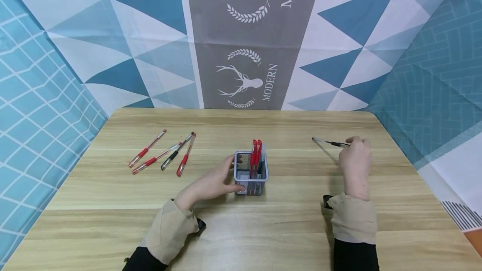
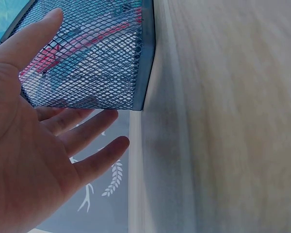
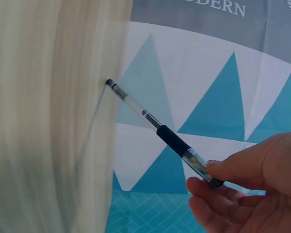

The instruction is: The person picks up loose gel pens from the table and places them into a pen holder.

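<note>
A mesh pen holder [image 1: 251, 187] stands upright at the middle of the table. Inside it are two red-capped pens [image 1: 256, 154] and a darker pen, partly hidden. My left hand [image 1: 214, 183] holds the holder from its left side, thumb at the front and fingers towards the back; in the left wrist view the holder's mesh wall [image 2: 97, 63] lies between them. Over at the right, my right hand [image 1: 355, 162] pinches a black gel pen [image 3: 172, 138] by one end between thumb and fingers. The pen is tilted, its far end down at the tabletop.
Several pens lie loose at the table's back left: a red pen [image 1: 147, 149], another red pen [image 1: 156, 158], a black pen [image 1: 176, 152] and a further red pen [image 1: 186, 156]. Patterned cloth [image 1: 244, 45] hangs behind the wooden table [image 1: 271, 233].
</note>
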Action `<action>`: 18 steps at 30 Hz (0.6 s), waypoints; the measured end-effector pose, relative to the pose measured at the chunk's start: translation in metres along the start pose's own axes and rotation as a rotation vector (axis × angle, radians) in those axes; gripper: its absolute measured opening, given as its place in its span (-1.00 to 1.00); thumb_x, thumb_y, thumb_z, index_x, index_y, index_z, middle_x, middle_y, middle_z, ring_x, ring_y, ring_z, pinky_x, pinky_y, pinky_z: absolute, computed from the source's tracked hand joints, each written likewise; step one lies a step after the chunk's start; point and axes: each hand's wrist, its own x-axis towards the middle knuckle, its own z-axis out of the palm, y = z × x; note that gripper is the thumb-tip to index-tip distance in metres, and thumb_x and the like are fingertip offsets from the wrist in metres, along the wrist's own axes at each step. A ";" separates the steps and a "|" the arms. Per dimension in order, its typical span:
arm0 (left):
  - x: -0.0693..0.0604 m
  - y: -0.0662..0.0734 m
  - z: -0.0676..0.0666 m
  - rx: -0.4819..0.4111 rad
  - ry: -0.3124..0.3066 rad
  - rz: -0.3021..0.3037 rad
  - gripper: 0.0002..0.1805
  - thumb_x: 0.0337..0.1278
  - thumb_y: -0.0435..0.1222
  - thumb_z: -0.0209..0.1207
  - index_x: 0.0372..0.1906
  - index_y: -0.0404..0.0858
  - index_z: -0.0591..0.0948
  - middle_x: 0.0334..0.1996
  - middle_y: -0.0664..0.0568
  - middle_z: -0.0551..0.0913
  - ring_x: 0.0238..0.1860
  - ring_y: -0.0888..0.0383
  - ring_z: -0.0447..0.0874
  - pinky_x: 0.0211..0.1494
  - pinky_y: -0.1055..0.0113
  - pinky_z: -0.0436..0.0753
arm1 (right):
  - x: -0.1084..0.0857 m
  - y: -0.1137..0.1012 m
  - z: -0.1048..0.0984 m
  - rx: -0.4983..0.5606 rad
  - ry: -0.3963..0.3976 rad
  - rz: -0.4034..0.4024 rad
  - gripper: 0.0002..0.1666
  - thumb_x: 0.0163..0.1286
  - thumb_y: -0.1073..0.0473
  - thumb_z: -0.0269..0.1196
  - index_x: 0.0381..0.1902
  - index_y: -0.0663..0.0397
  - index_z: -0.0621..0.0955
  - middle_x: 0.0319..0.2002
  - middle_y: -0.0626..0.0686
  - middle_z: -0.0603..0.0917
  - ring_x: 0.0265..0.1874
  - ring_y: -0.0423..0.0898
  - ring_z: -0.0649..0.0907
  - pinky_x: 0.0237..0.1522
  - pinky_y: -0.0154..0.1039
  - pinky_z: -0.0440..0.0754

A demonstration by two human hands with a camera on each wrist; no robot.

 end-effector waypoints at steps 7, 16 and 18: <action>0.000 0.000 0.000 -0.001 0.002 0.006 0.07 -0.14 0.05 0.29 0.42 -0.07 -0.09 0.31 -0.03 0.24 0.31 0.03 0.19 0.36 0.04 0.20 | -0.002 -0.011 -0.005 0.096 0.172 -0.069 -0.71 0.29 0.41 -0.06 -0.11 0.47 0.50 -0.20 0.39 0.46 -0.24 0.29 0.47 -0.23 0.14 0.46; 0.000 0.000 0.000 0.001 0.003 -0.001 0.07 -0.13 0.05 0.28 0.42 -0.07 -0.10 0.32 -0.04 0.24 0.31 0.03 0.20 0.35 0.04 0.22 | -0.003 -0.018 -0.012 0.204 0.328 -0.152 -0.75 0.31 0.36 0.05 -0.12 0.43 0.51 -0.22 0.37 0.49 -0.20 0.24 0.52 -0.16 0.03 0.49; 0.000 0.000 0.000 0.005 0.004 -0.003 0.07 -0.13 0.05 0.28 0.42 -0.07 -0.10 0.32 -0.04 0.23 0.31 0.04 0.20 0.35 0.05 0.22 | -0.003 -0.020 -0.013 0.224 0.356 -0.172 -0.77 0.30 0.37 0.07 -0.13 0.43 0.51 -0.23 0.37 0.49 -0.24 0.23 0.54 -0.18 0.00 0.51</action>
